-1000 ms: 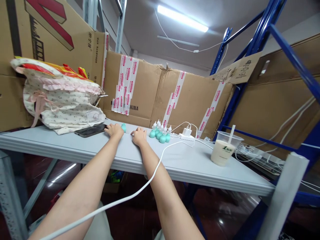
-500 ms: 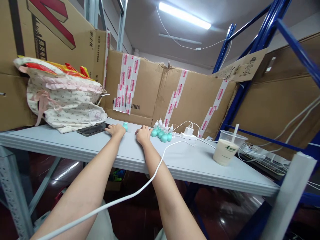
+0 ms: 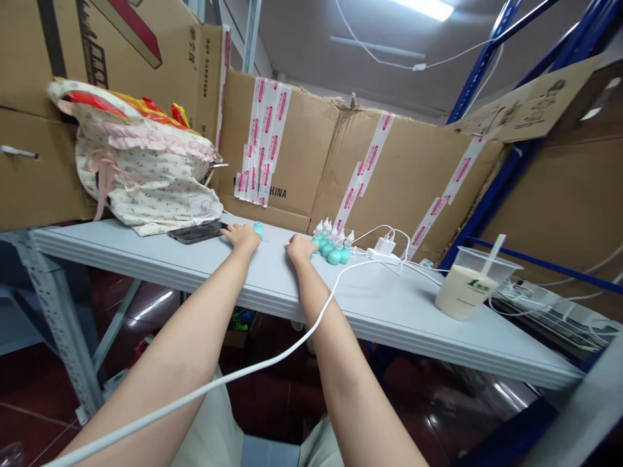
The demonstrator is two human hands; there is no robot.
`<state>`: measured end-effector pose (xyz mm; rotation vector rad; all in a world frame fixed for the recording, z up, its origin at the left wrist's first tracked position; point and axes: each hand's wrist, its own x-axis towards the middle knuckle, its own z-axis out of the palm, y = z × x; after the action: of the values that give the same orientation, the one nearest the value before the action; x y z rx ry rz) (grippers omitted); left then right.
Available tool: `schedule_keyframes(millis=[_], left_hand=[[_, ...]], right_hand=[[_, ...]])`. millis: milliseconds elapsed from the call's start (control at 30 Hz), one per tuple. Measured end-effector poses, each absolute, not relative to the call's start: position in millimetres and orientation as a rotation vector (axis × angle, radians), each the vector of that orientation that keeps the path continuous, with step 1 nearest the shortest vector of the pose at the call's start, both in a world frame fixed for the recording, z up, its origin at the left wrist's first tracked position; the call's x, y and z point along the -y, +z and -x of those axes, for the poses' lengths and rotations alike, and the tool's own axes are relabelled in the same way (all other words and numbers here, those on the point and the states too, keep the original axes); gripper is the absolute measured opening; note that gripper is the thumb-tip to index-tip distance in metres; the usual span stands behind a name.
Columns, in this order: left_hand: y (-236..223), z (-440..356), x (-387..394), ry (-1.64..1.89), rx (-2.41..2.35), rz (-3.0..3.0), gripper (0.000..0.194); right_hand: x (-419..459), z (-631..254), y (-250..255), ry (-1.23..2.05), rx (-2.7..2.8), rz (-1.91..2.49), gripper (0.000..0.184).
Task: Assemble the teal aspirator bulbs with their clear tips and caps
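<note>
My left hand [image 3: 244, 238] lies low over the table with its fingers stretched out, near the edge of a dark phone [image 3: 197, 232]. Close by its thumb side stands a small teal rounded piece [image 3: 257, 228], apparently not gripped. My right hand [image 3: 300, 248] is at the left end of a cluster of small teal squeeze bottles [image 3: 334, 253] with white pointed nozzles. Its fingers reach toward the nearest bottle, but the fingertips are hidden, so a grip cannot be made out.
On the grey table [image 3: 379, 298] stand a white charger block [image 3: 384, 245] with cables and a drink cup [image 3: 470, 285] with a straw. A floral bag [image 3: 150, 168] is at the left. Cardboard [image 3: 311, 155] walls the back. A white cable [image 3: 272, 360] crosses before my forearms.
The view has shifted, moving the scene right and up in the picture. My right hand has turned, and its fingers now point toward the bottles. The left hand stays by the phone.
</note>
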<state>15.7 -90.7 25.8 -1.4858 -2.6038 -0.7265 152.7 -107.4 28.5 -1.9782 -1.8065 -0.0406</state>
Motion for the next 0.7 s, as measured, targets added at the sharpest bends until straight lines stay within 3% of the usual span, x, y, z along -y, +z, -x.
schedule_keyframes(millis=[700], left_hand=[[26.7, -15.5, 95.8, -0.629, 2.562, 1.583, 0.041]], right_hand=[[90.3, -153.4, 22.5, 0.182, 1.667, 2.002, 0.020]])
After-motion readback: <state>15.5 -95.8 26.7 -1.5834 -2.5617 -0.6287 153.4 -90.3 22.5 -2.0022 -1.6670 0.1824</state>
